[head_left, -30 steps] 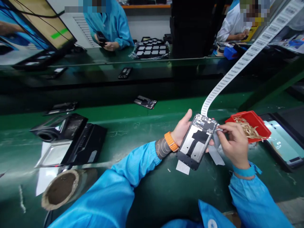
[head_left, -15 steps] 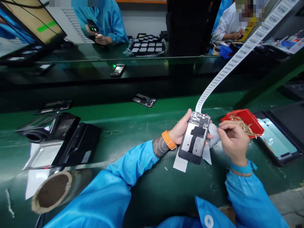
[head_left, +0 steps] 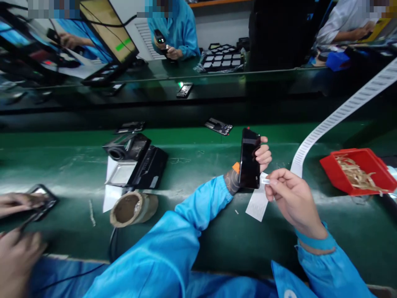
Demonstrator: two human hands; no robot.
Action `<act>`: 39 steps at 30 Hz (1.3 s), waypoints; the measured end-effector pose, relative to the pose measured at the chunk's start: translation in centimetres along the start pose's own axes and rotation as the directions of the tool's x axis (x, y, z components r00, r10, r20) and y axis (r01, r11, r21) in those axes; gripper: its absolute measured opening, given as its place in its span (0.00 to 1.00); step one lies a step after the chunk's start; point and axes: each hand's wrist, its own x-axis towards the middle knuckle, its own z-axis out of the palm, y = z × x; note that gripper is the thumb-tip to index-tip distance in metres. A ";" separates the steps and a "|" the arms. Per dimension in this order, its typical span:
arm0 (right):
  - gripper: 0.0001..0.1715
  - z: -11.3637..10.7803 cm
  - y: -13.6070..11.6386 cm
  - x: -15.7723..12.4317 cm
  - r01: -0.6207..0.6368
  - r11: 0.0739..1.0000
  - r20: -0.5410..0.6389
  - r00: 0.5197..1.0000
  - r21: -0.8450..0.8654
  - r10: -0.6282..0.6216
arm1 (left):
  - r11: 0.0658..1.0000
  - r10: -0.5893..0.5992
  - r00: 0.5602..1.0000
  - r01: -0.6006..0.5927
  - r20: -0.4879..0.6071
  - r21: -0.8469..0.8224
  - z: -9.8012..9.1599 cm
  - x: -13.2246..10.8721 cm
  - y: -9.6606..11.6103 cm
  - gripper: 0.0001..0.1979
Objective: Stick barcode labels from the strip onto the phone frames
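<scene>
At the far left edge, a co-worker's upper hand (head_left: 23, 203) lies with its fingers on a dark device (head_left: 49, 202) on the bench (head_left: 198, 256); the co-worker's lower hand (head_left: 21, 254) is blurred, and I cannot tell how its fingers grip. Right of them a thin pale scrap (head_left: 92, 213) lies on the bench, then a brown roll (head_left: 147, 209) with a hollow middle, near a black machine (head_left: 152, 174) and a sheet of white paper (head_left: 111, 200) partly beneath it.

Near the middle, the left hand (head_left: 264, 157) holds the phone (head_left: 249, 161) raised over the bench, its dark glossy face towards the camera and its long side close to upright. The fingers curl round from behind, their tips showing past the right edge in a firm grasp; the thumb is hidden. An orange wristband (head_left: 236, 167) peeps out beside the phone.

Just right of the phone's lower edge, the right hand (head_left: 293, 198) pinches a small white label (head_left: 265, 181) between thumb and forefinger, the tips closed together on it, the other fingers folded in. Whether the label touches the phone I cannot tell. Below it a printed slip (head_left: 257, 208) lies on the bench. A striped white strip (head_left: 328, 124) runs down behind the right hand. Farther right stands a red bin (head_left: 329, 170) with pale peelings (head_left: 356, 174).
</scene>
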 end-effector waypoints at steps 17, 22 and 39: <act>0.10 3.0 1.5 -0.4 0.055 0.930 -0.058 0.995 -0.363 -0.082 | 0.995 -0.056 0.977 0.070 0.205 -0.064 2.0 0.3 0.7 0.27; 0.10 3.4 1.8 -0.7 0.098 0.886 -0.058 0.989 -0.452 -0.139 | 0.994 -0.054 0.991 0.065 0.121 -0.087 2.4 0.2 0.5 0.25; 0.22 -6.2 5.5 2.0 0.208 0.187 0.162 0.958 -0.960 -0.237 | 0.990 0.130 0.989 -0.126 -0.065 0.059 -0.8 -1.5 9.3 0.36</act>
